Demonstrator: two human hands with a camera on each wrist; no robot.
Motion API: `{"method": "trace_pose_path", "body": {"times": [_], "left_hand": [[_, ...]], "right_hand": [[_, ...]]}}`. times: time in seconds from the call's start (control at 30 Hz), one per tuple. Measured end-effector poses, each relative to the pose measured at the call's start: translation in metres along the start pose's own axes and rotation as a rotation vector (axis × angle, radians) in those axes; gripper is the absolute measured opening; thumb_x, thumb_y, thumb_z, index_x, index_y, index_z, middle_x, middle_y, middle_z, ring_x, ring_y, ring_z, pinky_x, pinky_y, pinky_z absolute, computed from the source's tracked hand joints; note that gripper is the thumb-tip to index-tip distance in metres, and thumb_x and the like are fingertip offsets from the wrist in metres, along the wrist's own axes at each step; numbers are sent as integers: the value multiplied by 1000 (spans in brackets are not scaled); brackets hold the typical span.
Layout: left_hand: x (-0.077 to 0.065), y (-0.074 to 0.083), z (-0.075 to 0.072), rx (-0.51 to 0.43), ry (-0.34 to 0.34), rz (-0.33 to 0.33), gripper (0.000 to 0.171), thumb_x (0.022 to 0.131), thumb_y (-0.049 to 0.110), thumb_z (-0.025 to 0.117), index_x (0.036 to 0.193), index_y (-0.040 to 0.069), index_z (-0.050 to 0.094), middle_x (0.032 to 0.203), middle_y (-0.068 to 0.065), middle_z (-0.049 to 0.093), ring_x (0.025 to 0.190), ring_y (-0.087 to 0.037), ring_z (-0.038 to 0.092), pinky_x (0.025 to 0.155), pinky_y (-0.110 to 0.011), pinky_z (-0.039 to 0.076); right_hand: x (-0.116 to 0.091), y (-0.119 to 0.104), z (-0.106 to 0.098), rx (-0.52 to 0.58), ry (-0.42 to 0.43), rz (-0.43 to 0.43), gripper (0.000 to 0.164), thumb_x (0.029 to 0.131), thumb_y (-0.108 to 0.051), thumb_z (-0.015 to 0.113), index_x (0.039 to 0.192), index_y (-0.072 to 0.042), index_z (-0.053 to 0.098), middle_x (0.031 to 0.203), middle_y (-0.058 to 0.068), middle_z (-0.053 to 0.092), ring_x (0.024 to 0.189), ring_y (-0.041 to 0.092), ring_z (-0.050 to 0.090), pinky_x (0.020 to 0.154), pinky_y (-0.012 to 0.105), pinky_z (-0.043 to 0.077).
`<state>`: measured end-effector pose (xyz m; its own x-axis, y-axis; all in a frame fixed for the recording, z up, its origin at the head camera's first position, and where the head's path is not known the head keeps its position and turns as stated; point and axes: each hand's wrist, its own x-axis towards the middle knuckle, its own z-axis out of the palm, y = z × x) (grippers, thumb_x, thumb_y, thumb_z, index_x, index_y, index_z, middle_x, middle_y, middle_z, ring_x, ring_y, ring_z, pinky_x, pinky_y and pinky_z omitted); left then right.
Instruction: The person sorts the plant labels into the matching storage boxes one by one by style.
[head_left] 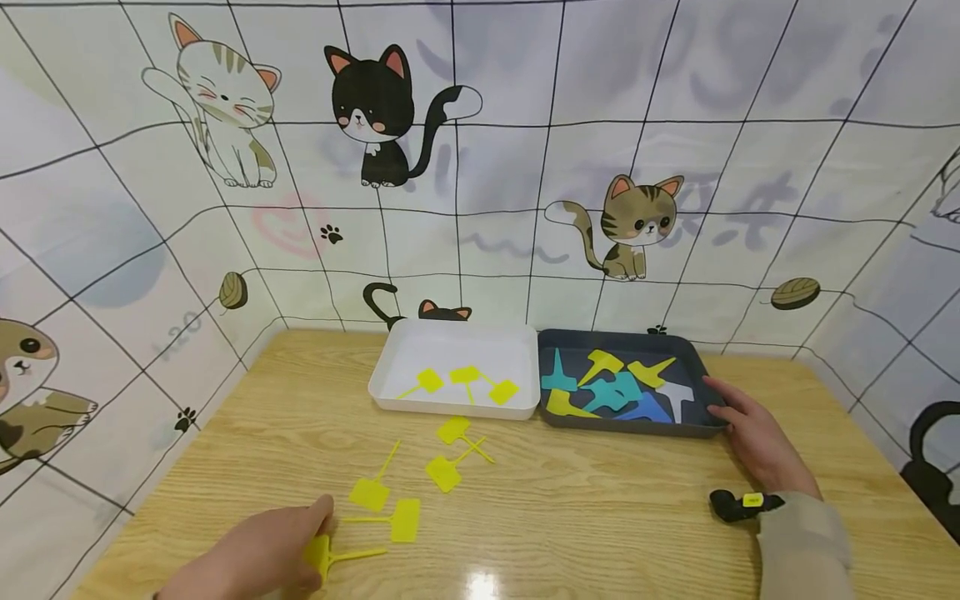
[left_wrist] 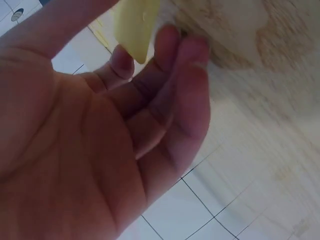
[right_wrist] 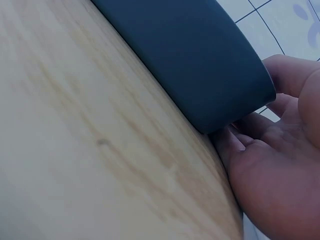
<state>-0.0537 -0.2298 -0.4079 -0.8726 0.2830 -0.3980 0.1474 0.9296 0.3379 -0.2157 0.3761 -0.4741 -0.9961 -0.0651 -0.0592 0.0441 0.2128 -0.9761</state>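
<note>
Tag (head_left: 319, 558) of thin yellow sheet, squarish flat head and narrow stem, is pinched in the left hand (head_left: 258, 546), at the near left of the counter (head_left: 570, 517); whether it touches the wood cannot be told. Counter surface: pale, streaked wood grain, glossy spot near the front. Right hand (head_left: 761, 433) grips the right end of a dark tray (head_left: 630, 427), smooth-walled, round-cornered. Inside it: flat pieces in yellow (head_left: 566, 404), teal (head_left: 615, 392), blue (head_left: 648, 408) and white (head_left: 679, 400), several overlapping, broad heads with tapering stems. White tray (head_left: 450, 409), shallow and smooth, sits just beside it on the left, holding three yellow tags (head_left: 430, 381). Four loose tags (head_left: 405, 520) lie between the white tray and left hand, two with stems crossed. Backdrop (head_left: 495, 175): creased sheet, printed grid and cats.
</note>
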Motion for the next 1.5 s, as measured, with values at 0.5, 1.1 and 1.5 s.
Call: {"method": "trace_pose_path", "body": {"times": [0.5,1.1,1.5], "left_hand": [[6,5,-7,-36,30,120,19,77,29,68,79,20,51,60,10,46,39,-6,43,42,-23,35],[34,71,-62,122,440,222,21,88,23,56,73,24,42,52,10,31,44,-2,29,43,-19,28],[59,118,-88,113,706,409,10,92,26,49,96,24,58,79,17,46,59,-3,40,52,-20,37]], "right_hand": [[0,0,1,100,-14,-13,50,96,-18,41,142,-14,23,149,-3,0,135,17,-1,107,23,7],[-2,-1,-1,102,-33,-20,49,96,-18,40,142,-13,23,150,1,-3,134,15,-2,107,25,5],[-1,0,-1,91,-36,-19,48,97,-18,39,142,-13,24,149,2,-2,134,23,-1,108,32,8]]}}
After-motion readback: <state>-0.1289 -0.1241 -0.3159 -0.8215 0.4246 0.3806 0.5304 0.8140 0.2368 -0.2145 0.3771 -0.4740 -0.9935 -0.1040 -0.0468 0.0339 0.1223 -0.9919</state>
